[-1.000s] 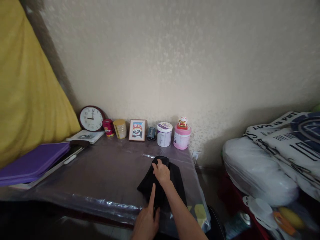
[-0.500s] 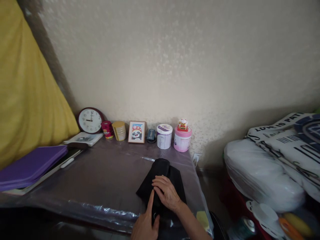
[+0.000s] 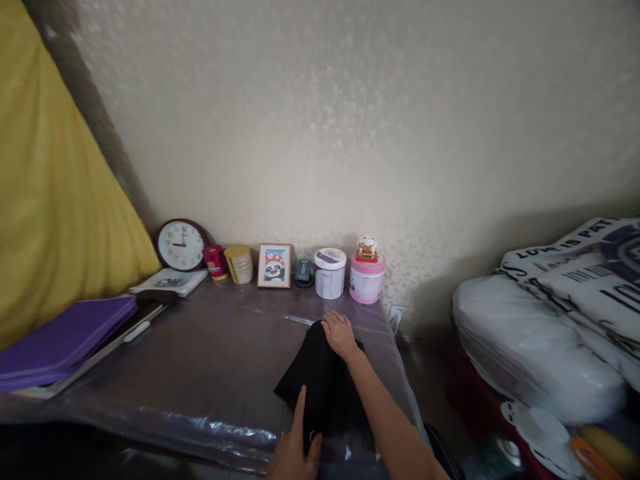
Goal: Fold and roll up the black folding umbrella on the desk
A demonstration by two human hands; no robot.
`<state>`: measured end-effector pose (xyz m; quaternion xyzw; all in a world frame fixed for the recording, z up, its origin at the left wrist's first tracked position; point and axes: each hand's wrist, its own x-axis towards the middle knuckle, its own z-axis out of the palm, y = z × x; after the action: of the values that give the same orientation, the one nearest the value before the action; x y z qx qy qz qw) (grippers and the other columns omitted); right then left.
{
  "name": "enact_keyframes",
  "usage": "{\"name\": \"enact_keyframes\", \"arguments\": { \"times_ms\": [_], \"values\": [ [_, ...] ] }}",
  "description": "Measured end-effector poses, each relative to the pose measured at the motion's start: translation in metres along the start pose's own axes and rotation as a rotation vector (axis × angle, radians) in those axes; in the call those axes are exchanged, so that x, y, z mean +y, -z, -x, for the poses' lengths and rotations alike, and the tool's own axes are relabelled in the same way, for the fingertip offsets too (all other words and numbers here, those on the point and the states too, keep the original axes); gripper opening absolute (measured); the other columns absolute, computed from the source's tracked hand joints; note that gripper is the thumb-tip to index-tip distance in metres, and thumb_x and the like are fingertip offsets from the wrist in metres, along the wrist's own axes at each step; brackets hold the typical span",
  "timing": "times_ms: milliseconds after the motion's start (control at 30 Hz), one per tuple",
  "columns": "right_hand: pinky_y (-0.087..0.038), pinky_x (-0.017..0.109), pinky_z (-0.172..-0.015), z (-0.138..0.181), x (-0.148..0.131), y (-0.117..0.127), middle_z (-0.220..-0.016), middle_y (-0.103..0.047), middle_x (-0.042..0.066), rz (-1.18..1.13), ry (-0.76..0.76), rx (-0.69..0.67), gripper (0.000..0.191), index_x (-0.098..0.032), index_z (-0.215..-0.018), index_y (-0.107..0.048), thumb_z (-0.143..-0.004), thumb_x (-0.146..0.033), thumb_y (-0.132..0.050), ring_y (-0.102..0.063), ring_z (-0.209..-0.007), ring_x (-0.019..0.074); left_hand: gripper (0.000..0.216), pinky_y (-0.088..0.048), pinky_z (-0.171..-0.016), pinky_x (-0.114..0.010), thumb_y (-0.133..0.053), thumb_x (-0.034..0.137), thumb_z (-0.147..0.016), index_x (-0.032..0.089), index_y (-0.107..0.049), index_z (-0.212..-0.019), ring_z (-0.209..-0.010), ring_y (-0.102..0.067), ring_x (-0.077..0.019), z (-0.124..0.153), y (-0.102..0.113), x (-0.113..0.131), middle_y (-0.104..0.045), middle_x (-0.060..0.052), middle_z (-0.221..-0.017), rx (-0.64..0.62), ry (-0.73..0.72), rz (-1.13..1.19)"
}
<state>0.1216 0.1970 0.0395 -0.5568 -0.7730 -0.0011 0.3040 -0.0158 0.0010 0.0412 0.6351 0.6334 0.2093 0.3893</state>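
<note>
A black folded cloth (image 3: 320, 383) lies on the plastic-covered table (image 3: 210, 347) near its right front corner. My left hand (image 3: 295, 447) rests at the cloth's near edge, index finger stretched out and pressing on it, the other fingers curled. My right hand (image 3: 340, 332) lies flat with fingers spread on the cloth's far end, close to the jars.
Along the wall stand a round clock (image 3: 180, 244), a red tin (image 3: 215, 261), a gold tin (image 3: 240, 264), a panda picture frame (image 3: 275, 265), a white jar (image 3: 330, 273) and a pink jar (image 3: 367, 277). Purple pad (image 3: 65, 337) at left. Bagged bedding (image 3: 530, 353) at right.
My right hand has slid from the middle of the cloth to its far end. The left hand has stayed at the near edge.
</note>
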Motion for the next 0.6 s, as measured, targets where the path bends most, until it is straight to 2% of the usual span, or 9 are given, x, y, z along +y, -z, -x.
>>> {"name": "enact_keyframes", "arguments": {
  "times_ms": [67,167,267,367,433,533,600],
  "values": [
    [-0.032,0.040,-0.096,0.002,0.002,0.004,-0.115,-0.058,0.009,-0.010,-0.050,0.079,0.028,-0.019,-0.106,-0.059,-0.085,-0.026,-0.042,-0.046,-0.113,0.0211,0.069,-0.038,-0.085,-0.021,-0.037,0.020,-0.082,0.016,0.003,-0.139,-0.105,-0.055,-0.0162,0.000,0.000,0.001,-0.058,-0.009,-0.117,0.003,0.011,-0.008],
    [-0.037,0.037,-0.092,0.017,0.015,0.014,-0.111,-0.059,0.011,-0.143,-0.079,0.202,0.029,-0.017,-0.103,-0.060,-0.084,-0.025,-0.039,-0.050,-0.106,0.0198,0.068,-0.038,-0.085,-0.020,-0.035,0.020,-0.083,0.015,0.004,-0.139,-0.107,-0.054,-0.0156,0.002,0.001,0.004,-0.057,-0.010,-0.118,0.008,0.022,-0.020],
    [-0.043,0.035,-0.085,0.045,0.039,0.026,-0.099,-0.064,0.010,-0.270,-0.268,0.300,0.030,-0.016,-0.098,-0.061,-0.080,-0.023,-0.038,-0.057,-0.094,0.0191,0.066,-0.038,-0.084,-0.021,-0.033,0.025,-0.085,0.016,0.005,-0.138,-0.106,-0.054,-0.0156,0.005,0.003,0.006,-0.055,-0.009,-0.121,0.013,0.022,-0.016],
    [-0.045,0.034,-0.081,0.077,0.058,0.036,-0.093,-0.065,0.010,-0.292,-0.481,0.285,0.030,-0.015,-0.095,-0.061,-0.077,-0.024,-0.039,-0.060,-0.087,0.0203,0.064,-0.041,-0.080,-0.024,-0.031,0.032,-0.087,0.021,0.005,-0.138,-0.100,-0.058,-0.0166,0.009,0.004,0.008,-0.056,-0.008,-0.119,0.019,0.024,0.003],
    [-0.046,0.034,-0.078,0.094,0.064,0.041,-0.091,-0.066,0.011,-0.303,-0.561,0.237,0.031,-0.013,-0.095,-0.062,-0.076,-0.025,-0.040,-0.061,-0.085,0.0212,0.063,-0.041,-0.078,-0.025,-0.031,0.034,-0.087,0.022,0.003,-0.138,-0.096,-0.059,-0.0169,0.010,0.004,0.008,-0.058,-0.008,-0.117,0.028,0.025,0.027],
    [-0.048,0.032,-0.072,0.109,0.062,0.043,-0.088,-0.067,0.009,-0.346,-0.601,0.165,0.032,-0.016,-0.096,-0.062,-0.077,-0.028,-0.039,-0.062,-0.083,0.0210,0.063,-0.042,-0.076,-0.025,-0.033,0.037,-0.086,0.021,-0.001,-0.139,-0.090,-0.061,-0.0165,0.012,0.004,0.009,-0.060,-0.009,-0.112,0.049,0.029,0.061],
    [-0.048,0.031,-0.069,0.112,0.058,0.044,-0.084,-0.067,0.007,-0.333,-0.584,0.136,0.031,-0.018,-0.096,-0.062,-0.078,-0.028,-0.038,-0.063,-0.081,0.0202,0.065,-0.044,-0.073,-0.025,-0.034,0.040,-0.086,0.021,-0.001,-0.139,-0.076,-0.063,-0.0149,0.013,0.005,0.011,-0.064,-0.008,-0.102,0.039,0.046,0.088]
  ]
}}
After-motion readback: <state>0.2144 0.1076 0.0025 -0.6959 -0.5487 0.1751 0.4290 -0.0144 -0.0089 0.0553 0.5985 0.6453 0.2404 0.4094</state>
